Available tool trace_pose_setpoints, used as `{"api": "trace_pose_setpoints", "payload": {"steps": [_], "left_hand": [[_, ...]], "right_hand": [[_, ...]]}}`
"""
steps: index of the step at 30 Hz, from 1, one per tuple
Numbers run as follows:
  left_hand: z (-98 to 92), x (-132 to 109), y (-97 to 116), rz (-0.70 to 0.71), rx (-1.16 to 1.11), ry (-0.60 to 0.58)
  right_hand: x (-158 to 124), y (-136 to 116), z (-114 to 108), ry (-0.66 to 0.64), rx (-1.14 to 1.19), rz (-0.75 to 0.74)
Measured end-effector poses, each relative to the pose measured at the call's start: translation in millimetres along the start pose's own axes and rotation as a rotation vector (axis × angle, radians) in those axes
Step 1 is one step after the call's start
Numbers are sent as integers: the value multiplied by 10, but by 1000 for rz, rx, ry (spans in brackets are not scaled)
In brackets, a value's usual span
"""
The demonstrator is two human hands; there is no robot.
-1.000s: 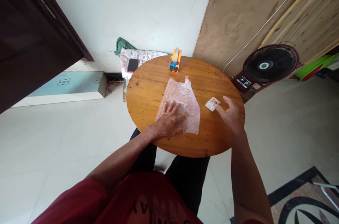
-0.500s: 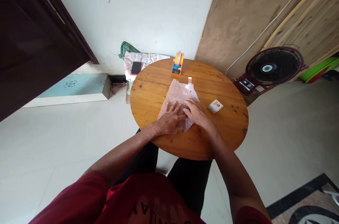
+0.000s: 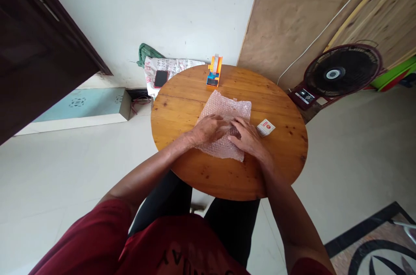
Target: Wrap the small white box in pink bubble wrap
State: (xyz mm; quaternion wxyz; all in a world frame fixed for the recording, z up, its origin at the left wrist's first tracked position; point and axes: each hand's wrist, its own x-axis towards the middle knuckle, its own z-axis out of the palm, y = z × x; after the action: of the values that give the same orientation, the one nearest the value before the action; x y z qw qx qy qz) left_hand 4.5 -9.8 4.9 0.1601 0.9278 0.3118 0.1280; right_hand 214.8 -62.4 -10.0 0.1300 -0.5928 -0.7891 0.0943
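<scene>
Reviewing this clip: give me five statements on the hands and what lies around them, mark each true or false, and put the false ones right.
1. Both the left hand and the right hand are at the bubble wrap. True.
2. A small printed card lies on the round wooden table, beside the right hand. True.
3. The left hand holds the card. False: the left hand is at the bubble wrap, and the card lies apart from it.
4. An orange-and-blue tape dispenser stands near the table's far edge. True.
5. The tape dispenser stands between the bubble wrap and the person. False: it stands beyond the bubble wrap, on the wall side.
</scene>
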Motion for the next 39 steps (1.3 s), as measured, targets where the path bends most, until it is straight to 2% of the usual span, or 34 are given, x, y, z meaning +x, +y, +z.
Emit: {"api": "trace_pose_setpoints", "payload": {"steps": [3, 7, 22, 27, 36, 39], "left_hand": [[118, 71, -70, 5, 15, 24], [223, 10, -149, -18, -18, 37], [287, -53, -129, -44, -31, -31], [256, -59, -73, 11, -19, -8], [249, -70, -17, 88, -28, -92], [249, -70, -20, 92, -19, -99]], "right_hand": [[-37, 18, 13, 8, 24, -21], [-75, 75, -16, 18, 66, -41], [-136, 132, -101, -12, 121, -13], [-127, 149, -87, -12, 121, -19], [-146, 142, -122, 17, 170, -6], [-146, 96, -175, 89, 242, -4]]}}
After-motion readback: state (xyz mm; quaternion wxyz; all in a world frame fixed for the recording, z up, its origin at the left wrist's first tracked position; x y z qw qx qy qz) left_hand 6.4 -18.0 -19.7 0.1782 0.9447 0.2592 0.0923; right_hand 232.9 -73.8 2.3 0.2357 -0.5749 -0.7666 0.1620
